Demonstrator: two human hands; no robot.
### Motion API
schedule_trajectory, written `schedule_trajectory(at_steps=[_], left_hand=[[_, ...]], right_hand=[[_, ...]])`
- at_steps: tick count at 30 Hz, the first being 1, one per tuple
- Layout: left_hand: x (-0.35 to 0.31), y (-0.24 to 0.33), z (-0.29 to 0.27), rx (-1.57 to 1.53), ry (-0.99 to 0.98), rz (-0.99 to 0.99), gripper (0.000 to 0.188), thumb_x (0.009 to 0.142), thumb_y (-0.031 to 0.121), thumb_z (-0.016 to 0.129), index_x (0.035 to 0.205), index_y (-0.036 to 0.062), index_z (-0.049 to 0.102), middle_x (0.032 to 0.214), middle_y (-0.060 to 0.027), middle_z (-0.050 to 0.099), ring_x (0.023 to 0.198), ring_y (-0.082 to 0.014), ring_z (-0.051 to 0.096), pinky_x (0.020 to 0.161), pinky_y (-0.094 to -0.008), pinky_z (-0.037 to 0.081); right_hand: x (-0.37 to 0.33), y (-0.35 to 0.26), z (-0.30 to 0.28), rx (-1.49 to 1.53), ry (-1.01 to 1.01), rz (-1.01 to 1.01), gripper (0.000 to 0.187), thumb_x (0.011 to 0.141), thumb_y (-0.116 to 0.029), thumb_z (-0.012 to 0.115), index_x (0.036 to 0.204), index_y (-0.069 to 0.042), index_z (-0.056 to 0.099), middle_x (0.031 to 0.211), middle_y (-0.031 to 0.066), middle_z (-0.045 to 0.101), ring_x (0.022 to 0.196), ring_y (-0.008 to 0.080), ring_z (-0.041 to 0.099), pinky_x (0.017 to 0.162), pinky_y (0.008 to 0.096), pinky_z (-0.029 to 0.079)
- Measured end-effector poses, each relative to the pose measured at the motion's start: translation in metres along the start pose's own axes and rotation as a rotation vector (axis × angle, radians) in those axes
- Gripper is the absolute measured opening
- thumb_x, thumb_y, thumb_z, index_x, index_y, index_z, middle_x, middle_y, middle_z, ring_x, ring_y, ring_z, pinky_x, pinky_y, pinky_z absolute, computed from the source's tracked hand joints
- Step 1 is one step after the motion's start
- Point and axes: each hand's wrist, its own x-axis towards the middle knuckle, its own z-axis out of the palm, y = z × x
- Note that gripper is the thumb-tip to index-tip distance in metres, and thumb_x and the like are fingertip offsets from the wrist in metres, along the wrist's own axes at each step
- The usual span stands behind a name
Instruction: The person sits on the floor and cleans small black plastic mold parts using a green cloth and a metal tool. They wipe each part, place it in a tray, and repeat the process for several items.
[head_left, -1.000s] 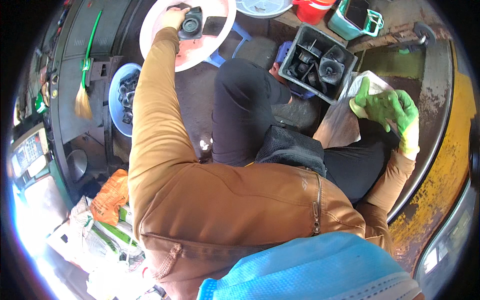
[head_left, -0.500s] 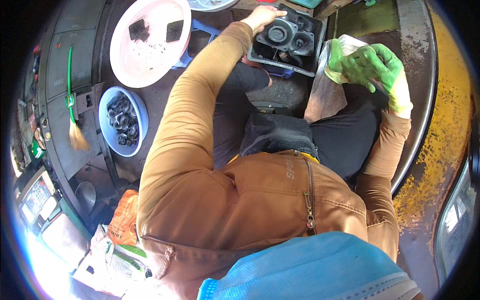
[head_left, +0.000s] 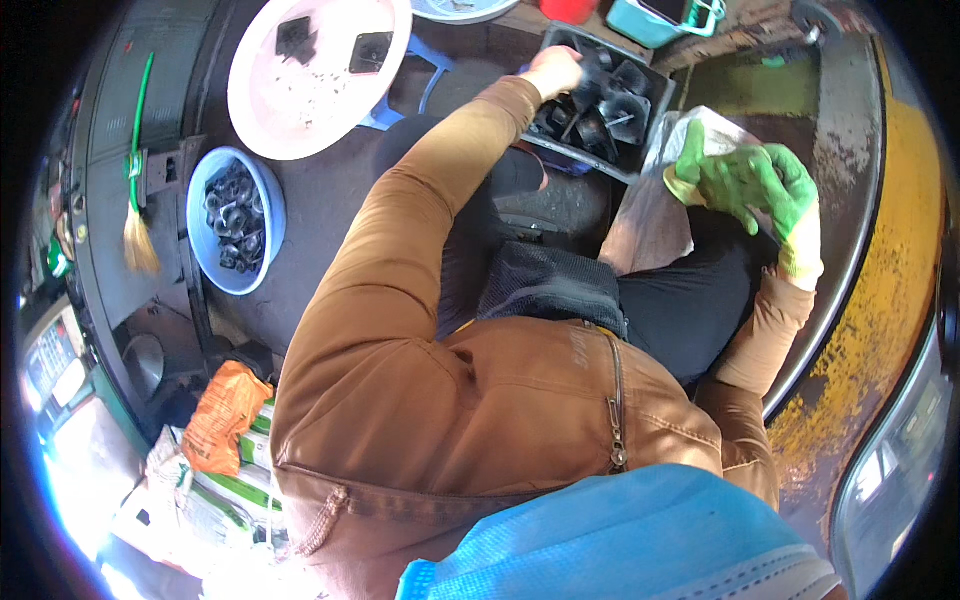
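Observation:
My bare left hand (head_left: 553,74) is at the left side of a dark tray (head_left: 632,174) heaped with black moulded parts (head_left: 628,118). Its bent fingers close on the edge of a black part (head_left: 592,64), which is partly blurred. On my right hand (head_left: 785,205) is a green glove with a pale yellow cuff. Those fingers are curled over what looks like a second green glove (head_left: 690,155), its pale cuff showing. Beneath it a whitish cloth (head_left: 650,220) lies over my right leg, and the fingertips are partly hidden.
At the upper left, a pink basin (head_left: 300,130) holds two square black pieces and crumbs. A blue basin (head_left: 275,215) of black parts stands below it. A blue stool (head_left: 430,75), a teal container (head_left: 640,30) and a green-handled broom (head_left: 135,165) are around me.
My left hand has moved from the tray's upper left edge down onto its left side. The ringed part seen on top there has shifted. My right hand stays nearly the same; the view has shifted.

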Motion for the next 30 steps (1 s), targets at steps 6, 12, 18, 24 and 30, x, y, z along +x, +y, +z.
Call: schedule_trajectory(at_steps=[6, 12, 18, 24, 30], left_hand=[[-0.020, 0.030, 0.014, -0.111, -0.074, 0.346, 0.072, 0.076, 0.042, 0.073, 0.131, 0.0018, 0.050, 0.122, -0.0150, 0.061, 0.100, -0.0260, 0.065, 0.089, -0.0329, 0.050], [-0.037, 0.050, -0.002, 0.138, -0.261, 0.362, 0.070, 0.081, 0.042, 0.067, 0.134, 0.0016, 0.047, 0.127, -0.0138, 0.058, 0.117, -0.0303, 0.055, 0.101, -0.0367, 0.041], [-0.014, 0.014, -0.141, 0.148, 0.264, 0.371, 0.045, 0.081, 0.037, 0.061, 0.114, 0.0067, 0.065, 0.106, -0.0173, 0.067, 0.100, -0.0325, 0.064, 0.089, -0.0401, 0.049], [0.012, -0.189, -0.272, 0.534, 0.430, -0.406, 0.044, 0.083, 0.035, 0.058, 0.116, 0.0063, 0.064, 0.105, -0.0204, 0.066, 0.103, -0.0348, 0.062, 0.093, -0.0399, 0.047], [0.015, -0.297, -0.254, 0.462, 0.349, -0.349, 0.052, 0.079, 0.036, 0.066, 0.118, 0.0020, 0.061, 0.106, -0.0231, 0.065, 0.103, -0.0336, 0.062, 0.093, -0.0380, 0.046]], right_hand=[[0.007, 0.001, 0.001, -0.079, 0.007, 0.031, 0.017, 0.093, -0.017, 0.058, 0.096, -0.001, 0.062, 0.085, 0.0040, 0.062, 0.068, 0.0088, 0.055, 0.055, 0.0207, 0.041], [0.014, 0.006, -0.006, -0.206, -0.073, -0.002, 0.018, 0.095, -0.019, 0.057, 0.104, -0.004, 0.061, 0.093, 0.0010, 0.063, 0.078, 0.0082, 0.058, 0.066, 0.0210, 0.046], [0.010, 0.002, -0.003, -0.219, -0.044, -0.015, 0.017, 0.093, -0.019, 0.059, 0.102, -0.005, 0.061, 0.091, 0.0009, 0.063, 0.077, 0.0078, 0.057, 0.065, 0.0208, 0.045], [0.014, 0.001, -0.002, -0.285, -0.028, -0.050, 0.021, 0.095, -0.022, 0.058, 0.095, -0.002, 0.063, 0.084, 0.0025, 0.065, 0.072, 0.0083, 0.054, 0.061, 0.0225, 0.041], [0.029, 0.005, -0.001, -0.224, -0.070, 0.089, 0.013, 0.095, -0.017, 0.058, 0.094, -0.004, 0.061, 0.084, -0.0020, 0.058, 0.073, 0.0059, 0.048, 0.064, 0.0204, 0.040]])
